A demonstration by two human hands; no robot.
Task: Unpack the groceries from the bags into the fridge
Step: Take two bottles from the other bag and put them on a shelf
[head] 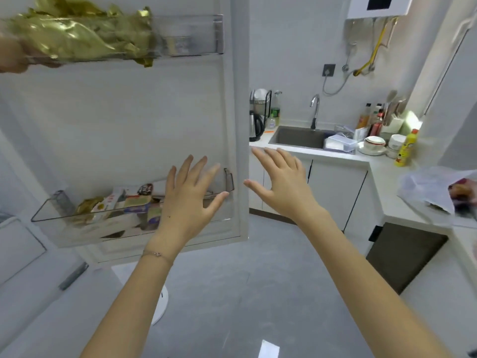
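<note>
both hands empty, fingers spread: left hand [189, 200] before the fridge door's lower bin [85, 218] of packets, right hand [282, 186] beside the door edge.

Gold against white and grey.
Crinkled metallic gold packet [77, 34] in clear upper door shelf [191, 34]; white fridge door [129, 112]; glossy grey floor [232, 293]; white table [382, 182]; yellow bottle [406, 148], red cap.
</note>
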